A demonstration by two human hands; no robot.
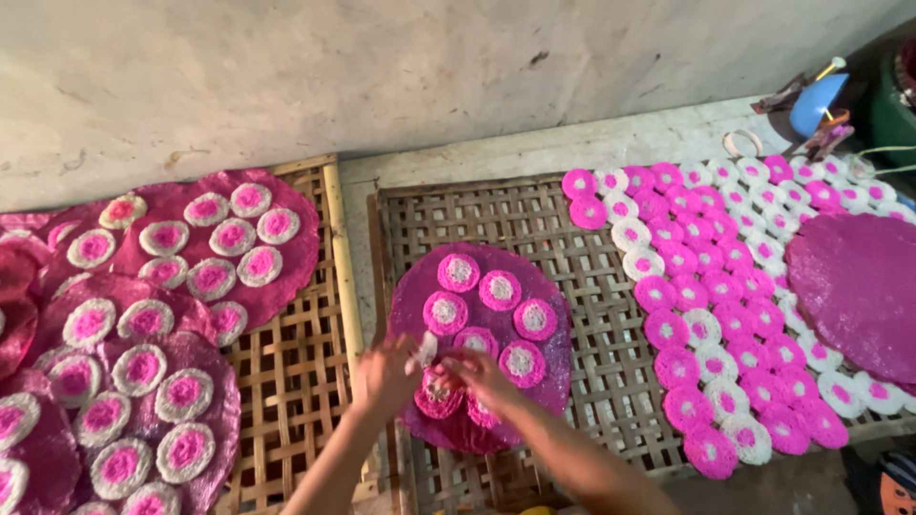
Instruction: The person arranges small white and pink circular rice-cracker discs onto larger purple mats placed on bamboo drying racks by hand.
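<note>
A large round magenta sheet [549,329] lies on a woven bamboo tray [592,277] in the middle. Several small pink discs with white centres [499,290] sit on it. My left hand [386,374] pinches a small whitish piece [423,351] at the sheet's left edge. My right hand [480,374] rests fingers-down on the sheet beside it, touching a pink disc [438,399] at the near edge. Both forearms reach in from the bottom.
A second bamboo tray [305,362] on the left holds overlapping magenta sheets topped with white-rimmed pink discs [210,278]. Rows of pink and white discs [711,305] and another magenta sheet [859,286] lie right. A blue tool [818,103] sits by the wall.
</note>
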